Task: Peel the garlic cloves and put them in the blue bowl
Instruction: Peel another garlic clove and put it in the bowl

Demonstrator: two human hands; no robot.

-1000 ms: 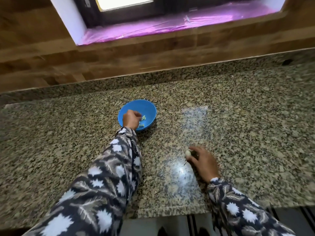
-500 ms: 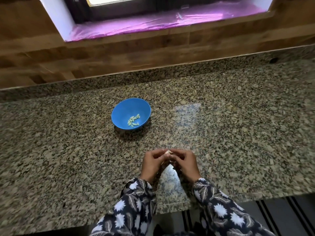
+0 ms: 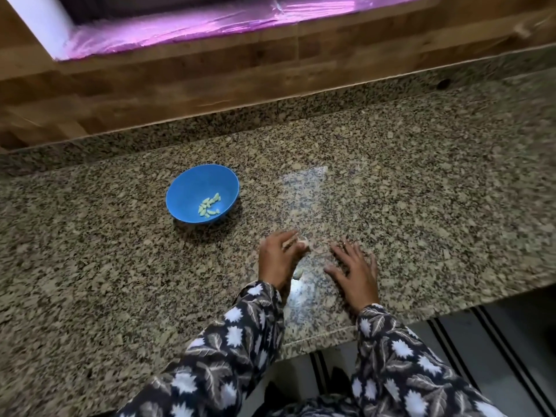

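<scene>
Garlic cloves point(image 3: 210, 204) show in two spots on the granite bench point(image 3: 421, 191): a small peeled heap in the blue bowl point(image 3: 186, 188), & one at the L hand point(image 3: 278, 260). Bench is speckled brown-grey stone & fills most of the view, w/ a shiny patch point(image 3: 304, 188) of reflected light approx mid-bench, right of the bowl. Behind it runs a low granite upstand point(image 3: 210, 127), then a wood-plank wall point(image 3: 180, 82), & above that a window sill point(image 3: 195, 28) w/ a pink-purple sheen. Bench front edge shows bottom right, w/ striped floor point(image 3: 496, 341) below it.

Both arms come in from the bottom in dark sleeves point(image 3: 228, 356) w/ a white leaf print. Blue bowl stands upright, left of centre, farther back on the bench & well apart from both hands. The peeled cloves lie toward its near-right side & look pale greenish in this light.

L hand is near mid-bench, fingers curled, pinching a garlic clove point(image 3: 303, 243) at the fingertips. Pic is blurred, so skin on/off can't be told. R hand point(image 3: 356, 273) is just beside it to the right, released, fingers straight & spread, palm down low over the bench. Whether it touches the stone I can't tell. A small pale bit point(image 3: 298, 273) lies on the bench at the thumb side of the L hand: clove or peel, too blurry to say.
</scene>
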